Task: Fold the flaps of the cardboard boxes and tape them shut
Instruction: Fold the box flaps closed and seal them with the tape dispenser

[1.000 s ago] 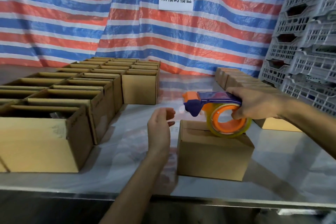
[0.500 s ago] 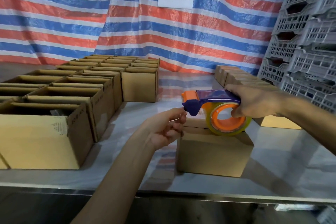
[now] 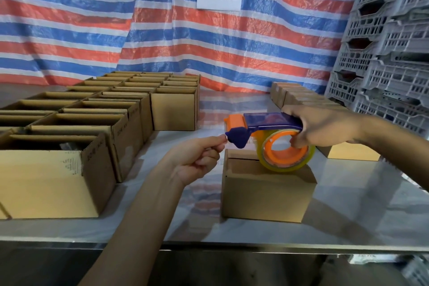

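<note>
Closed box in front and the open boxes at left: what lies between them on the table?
In the head view, only bare table between closed box and open boxes; the left hand reaches over it, pinching tape end at the tape dispenser.

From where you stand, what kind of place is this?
Probably a packing area in a warehouse or workshop: rows of open cardboard boxes on a metal table, a tape dispenser in the right hand, stacked plastic crates.
</note>
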